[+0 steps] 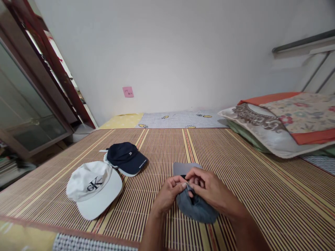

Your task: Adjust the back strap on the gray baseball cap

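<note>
A grey baseball cap (196, 209) lies on the striped bamboo mat in front of me, its lighter brim (184, 168) pointing away. My left hand (171, 190) pinches the cap near its back opening, thumb against fingers. Close beside it, my right hand (206, 184) is also closed on the cap at the same spot. Between the fingertips shows a small shiny piece, perhaps the strap's buckle, too small to be sure. Left of my hands sit a white cap (91, 184) with black letters and a dark navy cap (125, 157) behind it, touching or nearly so.
The bamboo mat (157, 146) covers the bed. At the back right are stacked pillows (261, 129) beneath a floral cloth (309, 111). A pale wall (170, 52) bearing a pink note (128, 92) rises behind. A glass-fronted cabinet (28, 97) stands at the left.
</note>
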{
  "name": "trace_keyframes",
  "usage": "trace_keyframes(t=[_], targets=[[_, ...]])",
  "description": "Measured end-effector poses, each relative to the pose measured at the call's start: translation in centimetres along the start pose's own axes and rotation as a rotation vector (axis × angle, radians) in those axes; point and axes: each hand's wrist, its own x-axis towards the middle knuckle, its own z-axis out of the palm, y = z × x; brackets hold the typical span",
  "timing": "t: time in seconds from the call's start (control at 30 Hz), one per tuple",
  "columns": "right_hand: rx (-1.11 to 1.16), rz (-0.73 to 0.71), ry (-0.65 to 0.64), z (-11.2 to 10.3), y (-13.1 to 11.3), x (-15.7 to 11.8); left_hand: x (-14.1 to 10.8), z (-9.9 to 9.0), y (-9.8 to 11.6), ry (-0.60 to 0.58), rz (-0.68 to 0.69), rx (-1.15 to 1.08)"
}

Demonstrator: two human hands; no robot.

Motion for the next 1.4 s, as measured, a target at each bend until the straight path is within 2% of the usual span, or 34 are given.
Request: trace_keyframes(t=[0.2, 0.4, 0.73, 1.03, 1.4], targets=[[-0.132, 0.029, -0.027, -0.2, 0.0, -0.2, -0.2, 0.5, 0.3, 0.015, -0.026, 0.075], [-0.053, 0.049, -0.053, -0.3, -0.3, -0.3, 0.1, 0.5, -0.1, 0.004, -0.013, 0.07], [-0.001, -0.019, 0.011, -1.0, 0.0, -0.3, 0.1, -0.4, -0.4, 0.023, 0.02, -0.042], [0.091, 0.023, -0.099, -0.7, -0.8, -0.4, 0.0, -0.3, -0.4, 0.033, -0.006, -0.097], [0.046, 0.069, -0.124, -0.4, -1.1, -0.4, -0.1, -0.3, -0.2, -0.018, -0.023, -0.064]])
